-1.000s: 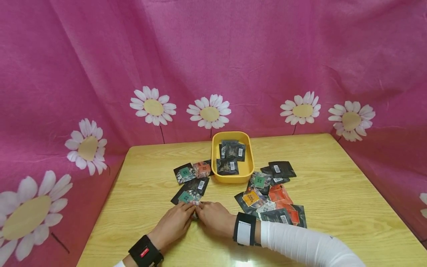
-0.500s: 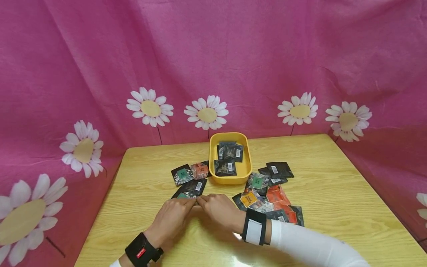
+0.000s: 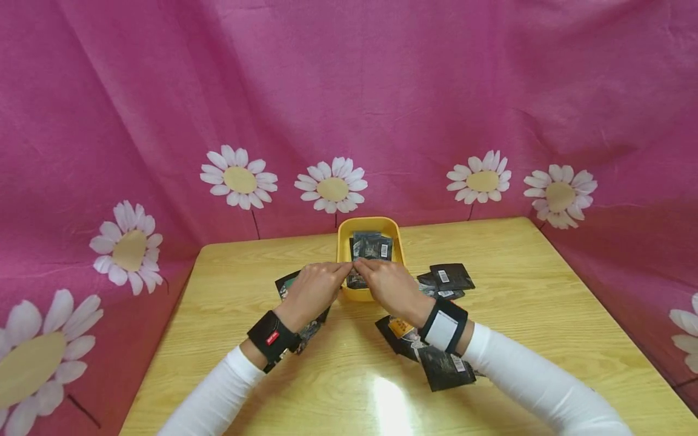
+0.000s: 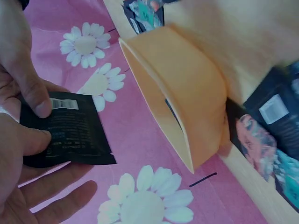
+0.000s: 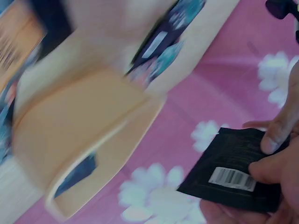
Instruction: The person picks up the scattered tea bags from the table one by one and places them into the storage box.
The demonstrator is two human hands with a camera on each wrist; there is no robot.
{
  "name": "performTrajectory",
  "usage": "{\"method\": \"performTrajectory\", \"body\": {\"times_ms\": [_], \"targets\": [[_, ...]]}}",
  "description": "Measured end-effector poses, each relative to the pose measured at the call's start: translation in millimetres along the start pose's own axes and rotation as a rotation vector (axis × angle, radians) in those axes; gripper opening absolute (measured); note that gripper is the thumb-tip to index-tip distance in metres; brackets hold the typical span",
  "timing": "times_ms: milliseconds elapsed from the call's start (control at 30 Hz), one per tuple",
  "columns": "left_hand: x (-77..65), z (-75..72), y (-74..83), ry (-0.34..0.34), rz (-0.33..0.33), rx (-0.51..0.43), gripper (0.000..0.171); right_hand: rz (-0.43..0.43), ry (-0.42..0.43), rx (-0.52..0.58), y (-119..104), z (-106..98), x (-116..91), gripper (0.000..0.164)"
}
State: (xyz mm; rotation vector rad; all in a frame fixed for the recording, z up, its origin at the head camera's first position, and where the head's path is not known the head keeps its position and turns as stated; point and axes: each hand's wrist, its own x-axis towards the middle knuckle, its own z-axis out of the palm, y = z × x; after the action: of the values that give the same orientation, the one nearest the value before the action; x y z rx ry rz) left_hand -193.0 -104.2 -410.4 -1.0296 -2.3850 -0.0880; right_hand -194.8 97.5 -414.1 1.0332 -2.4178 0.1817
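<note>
My left hand [image 3: 316,290] and right hand [image 3: 389,290] meet fingertip to fingertip over the near part of a yellow tray [image 3: 357,295]. Between them they pinch one flat black sachet [image 4: 77,133], thumbs on its face. Its printed back with a white barcode label shows in both wrist views, where the sachet [image 5: 219,163] is held up outside the tray's opening. Several dark sachets [image 3: 373,245] lie inside the tray, partly hidden behind my fingers.
Left of the tray, sachets with green labels [image 3: 286,281] are mostly covered by my left hand. To the right lie dark sachets [image 3: 452,275], an orange-labelled one [image 3: 400,328] and a black one [image 3: 447,369] beneath my right forearm. A pink flowered cloth [image 3: 425,121] hangs behind the table.
Both hands have moved forward and up from the table by the left pile to over the tray, carrying the sachet. A black sachet in the right pile now lies slightly nearer me.
</note>
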Motion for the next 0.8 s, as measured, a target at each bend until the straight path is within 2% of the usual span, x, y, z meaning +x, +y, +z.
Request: {"method": "performTrajectory", "body": {"times_ms": [100, 200, 300, 400, 500, 600, 700, 800], "targets": [[23.6, 14.7, -5.9, -0.014, 0.008, 0.02, 0.03, 0.03, 0.007, -0.028, 24, 5, 1, 0.035], [42.6, 30.6, -10.5, -0.042, 0.001, 0.045, 0.027, 0.055, -0.02, -0.035, 43, 11, 0, 0.038], [55.2, 46.4, -12.5, -0.082, -0.017, 0.044, 0.028, 0.088, -0.054, -0.023, 58, 21, -1, 0.041], [64.8, 61.9, -15.5, -0.124, -0.035, 0.027, 0.03, 0.106, -0.052, -0.021, 70, 33, -1, 0.041], [70.2, 76.5, -17.3, -0.184, -0.045, 0.026, 0.031, 0.115, -0.077, -0.04, 79, 44, -1, 0.04], [71.8, 86.9, -17.2, -0.297, -0.056, 0.023, 0.032, 0.127, -0.198, -0.075, 84, 52, -4, 0.039], [68.6, 91.5, -15.9, -0.441, -0.093, -0.018, 0.041, 0.156, -0.344, -0.083, 83, 54, -6, 0.042], [65.7, 91.9, -15.7, -0.505, -0.145, -0.081, 0.051, 0.194, -0.394, -0.063, 82, 51, -7, 0.048]]}}
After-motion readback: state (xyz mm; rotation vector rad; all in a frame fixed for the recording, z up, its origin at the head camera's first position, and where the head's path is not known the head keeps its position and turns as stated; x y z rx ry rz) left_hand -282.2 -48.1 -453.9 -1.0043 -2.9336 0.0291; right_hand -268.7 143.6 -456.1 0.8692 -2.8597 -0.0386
